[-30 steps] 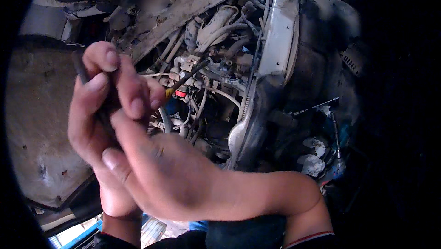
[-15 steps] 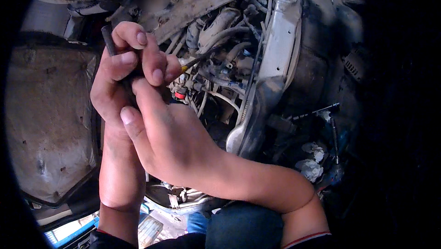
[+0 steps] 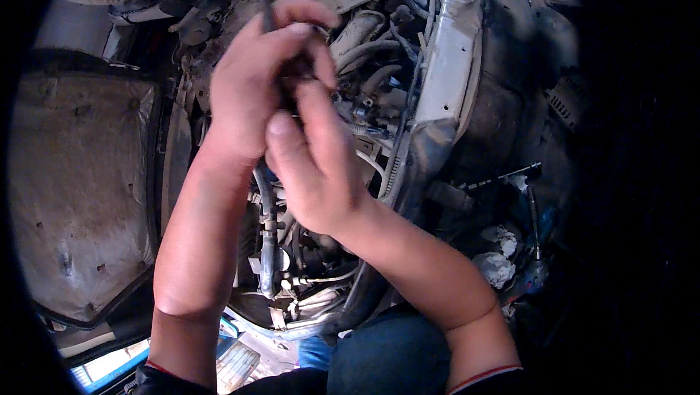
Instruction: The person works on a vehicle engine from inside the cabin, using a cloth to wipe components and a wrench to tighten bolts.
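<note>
My left hand (image 3: 251,85) is raised over the engine bay (image 3: 273,249), its fingers curled round a dark rod (image 3: 267,16). One end of the rod sticks up past the knuckles; the rest is hidden in the grip. Just below and touching it is my right hand (image 3: 321,165), fingers bent up into the left palm and thumb against the left wrist. Between the two hands lies a dark, blurred patch, and what the right fingers grip there cannot be made out.
Hoses and pipes (image 3: 267,198) run beneath my forearms. A pale metal body edge (image 3: 441,67) bounds the bay on the right. Beyond it lie a ratchet-like tool (image 3: 534,224), a metal bar (image 3: 503,176) and crumpled white paper (image 3: 494,267). At left stands a dusty brown panel (image 3: 80,198).
Both hands have moved up and to the right together, uncovering hoses below. The thin shaft with a yellow part, seen before beside the left fingers, no longer shows.
</note>
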Demonstrator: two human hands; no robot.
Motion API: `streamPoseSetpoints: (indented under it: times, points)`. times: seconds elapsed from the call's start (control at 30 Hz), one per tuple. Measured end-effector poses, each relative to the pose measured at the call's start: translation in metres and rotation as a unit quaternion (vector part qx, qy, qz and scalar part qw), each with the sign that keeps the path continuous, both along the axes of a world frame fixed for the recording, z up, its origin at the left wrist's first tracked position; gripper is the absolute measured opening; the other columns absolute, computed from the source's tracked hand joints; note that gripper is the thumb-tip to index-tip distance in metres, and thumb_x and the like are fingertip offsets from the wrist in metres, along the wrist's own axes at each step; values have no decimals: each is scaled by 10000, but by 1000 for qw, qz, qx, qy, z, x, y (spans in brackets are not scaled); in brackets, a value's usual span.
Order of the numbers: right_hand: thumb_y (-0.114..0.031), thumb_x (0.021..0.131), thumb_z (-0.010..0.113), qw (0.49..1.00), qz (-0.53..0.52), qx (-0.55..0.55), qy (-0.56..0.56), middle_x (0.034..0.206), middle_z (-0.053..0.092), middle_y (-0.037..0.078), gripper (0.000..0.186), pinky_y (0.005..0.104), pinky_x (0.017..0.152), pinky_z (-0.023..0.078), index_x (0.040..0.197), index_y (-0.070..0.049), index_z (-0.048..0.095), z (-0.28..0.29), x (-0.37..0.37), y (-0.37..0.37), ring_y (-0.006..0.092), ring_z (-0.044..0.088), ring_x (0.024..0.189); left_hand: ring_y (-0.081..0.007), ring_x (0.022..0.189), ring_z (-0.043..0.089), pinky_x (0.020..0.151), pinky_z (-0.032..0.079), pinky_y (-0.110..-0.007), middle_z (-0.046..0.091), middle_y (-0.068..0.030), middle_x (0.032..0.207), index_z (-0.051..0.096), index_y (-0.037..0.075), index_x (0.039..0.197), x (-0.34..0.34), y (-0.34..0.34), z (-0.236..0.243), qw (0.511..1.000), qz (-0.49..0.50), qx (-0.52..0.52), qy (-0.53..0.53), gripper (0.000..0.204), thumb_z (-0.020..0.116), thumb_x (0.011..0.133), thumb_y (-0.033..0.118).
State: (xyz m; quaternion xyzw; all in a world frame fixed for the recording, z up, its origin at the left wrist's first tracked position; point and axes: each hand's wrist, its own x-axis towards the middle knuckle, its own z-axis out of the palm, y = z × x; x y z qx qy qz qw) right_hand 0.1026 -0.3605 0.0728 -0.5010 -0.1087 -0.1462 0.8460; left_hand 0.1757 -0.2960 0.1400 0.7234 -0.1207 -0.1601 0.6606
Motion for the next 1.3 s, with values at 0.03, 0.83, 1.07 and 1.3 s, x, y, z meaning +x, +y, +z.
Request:
streamPoseSetpoints:
  times: [0.03,0.83,1.07,1.3]
  points:
    - [-255,1049,431,998,17,60,15,824,532,67,371,292,506,374,1329,-14,400,-2,-3,2,148,480,566,-121,641,563,614,447,-233,612,-74,722,597,-2,1122,0,-6,0,999,-15,34,-8,285,469,959,193]
    - [-159,987,519,936,-255,100,223,732,556,37,263,243,563,471,1212,-24,536,-18,-20,-122,104,514,615,-88,733,503,664,434,-277,550,22,767,630,-4,1088,24,-45,-4,908,-275,277,-152,203,542,940,105]
    - [-147,992,516,932,-237,138,236,752,565,35,250,257,579,488,1211,-28,539,-28,-28,-127,106,519,619,-39,830,520,741,449,-230,612,39,879,661,-31,1113,17,-41,-7,950,-220,219,-18,349,642,986,293]
    - [-143,993,519,931,-218,162,242,756,565,28,218,257,585,491,1175,-30,557,-44,-28,-135,105,530,649,-69,903,575,814,477,-249,669,-8,978,654,-47,1200,4,-32,-8,924,-323,193,-65,382,641,984,267]
